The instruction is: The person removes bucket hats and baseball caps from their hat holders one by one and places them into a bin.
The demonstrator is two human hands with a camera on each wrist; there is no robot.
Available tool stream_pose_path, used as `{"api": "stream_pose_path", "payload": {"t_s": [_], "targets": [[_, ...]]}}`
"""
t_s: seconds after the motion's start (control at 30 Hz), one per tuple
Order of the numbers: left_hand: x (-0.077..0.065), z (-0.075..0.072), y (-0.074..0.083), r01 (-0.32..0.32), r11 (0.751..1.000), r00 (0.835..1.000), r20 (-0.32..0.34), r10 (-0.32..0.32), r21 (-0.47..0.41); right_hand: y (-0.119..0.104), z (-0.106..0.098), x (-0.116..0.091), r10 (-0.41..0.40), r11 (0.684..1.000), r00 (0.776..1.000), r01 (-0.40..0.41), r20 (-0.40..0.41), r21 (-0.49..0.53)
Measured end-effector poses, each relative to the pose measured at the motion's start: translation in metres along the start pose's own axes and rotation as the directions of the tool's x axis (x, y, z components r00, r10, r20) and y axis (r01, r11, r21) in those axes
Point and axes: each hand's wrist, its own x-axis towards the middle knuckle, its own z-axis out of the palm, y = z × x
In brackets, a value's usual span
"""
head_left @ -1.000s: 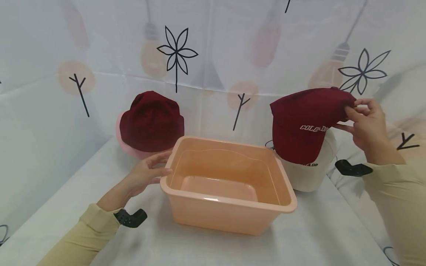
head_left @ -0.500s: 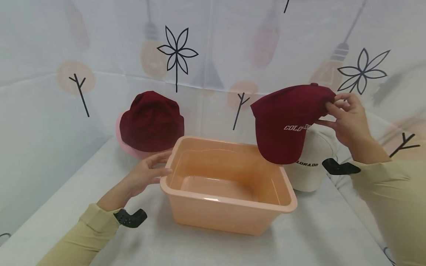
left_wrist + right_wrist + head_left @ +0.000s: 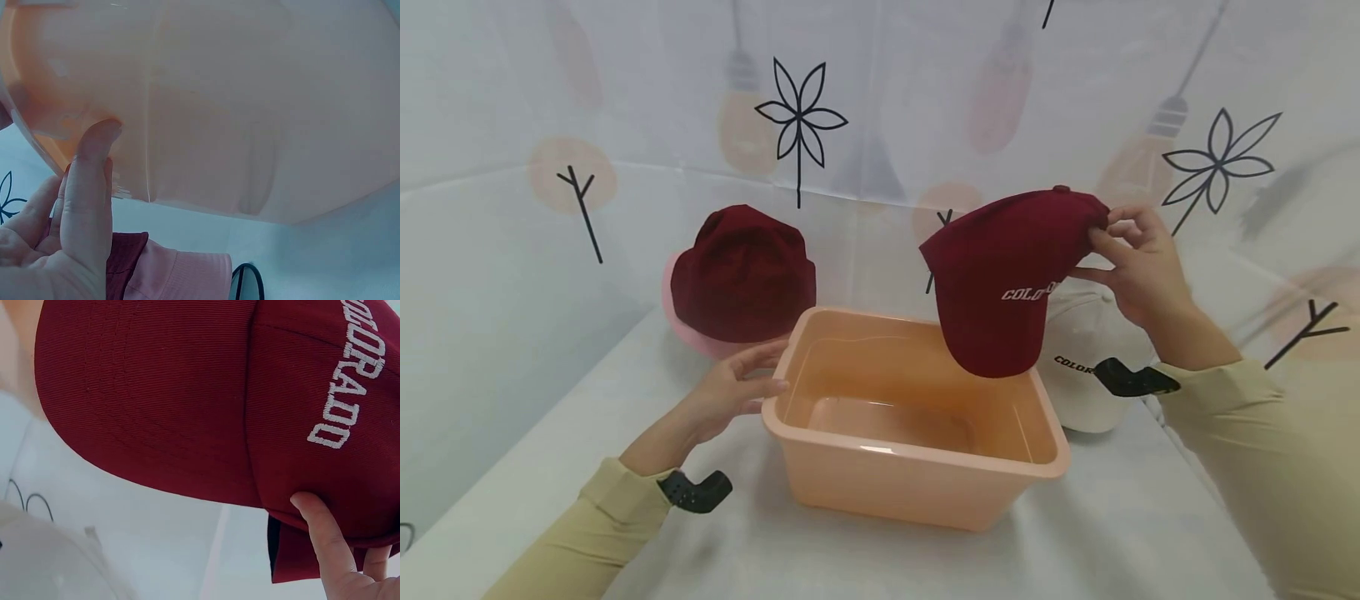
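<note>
The right hand (image 3: 1141, 271), raised at the right, pinches the burgundy cap (image 3: 996, 267) between thumb and fingers, brim hanging down, above the right rear of the smooth peach plastic tub (image 3: 910, 492). The left hand (image 3: 726, 393) rests its extended, unclenched fingers against the tub's left side. The right wrist view shows the cap's ribbed cloth, curved brim stitching and raised white lettering, partly folded from sight in the head view.
</note>
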Motion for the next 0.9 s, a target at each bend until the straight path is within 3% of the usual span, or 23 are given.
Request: {"api": "stream_pose_path", "payload": {"t_s": [0.27,0.43,0.6,0.9], "targets": [[0.0,-0.001,-0.001,-0.001,1.0,1.0,0.004,0.001,-0.005,0.007,0.019,-0.002,0.014,0.999,0.999,-0.012,0.05,-0.04],[0.0,-0.001,-0.001,-0.009,1.0,1.0,0.013,0.009,-0.011,0.014,0.029,-0.003,0.004,1.0,0.995,-0.003,0.099,-0.012],[0.0,-0.003,-0.003,-0.018,1.0,0.999,0.026,0.018,-0.012,0.021,0.036,-0.003,-0.014,0.999,0.984,0.007,0.178,0.042],[0.0,0.0,-0.002,-0.007,1.0,1.0,0.012,0.007,0.005,0.035,0.047,-0.006,-0.002,1.0,0.962,-0.003,0.275,0.017]]}}
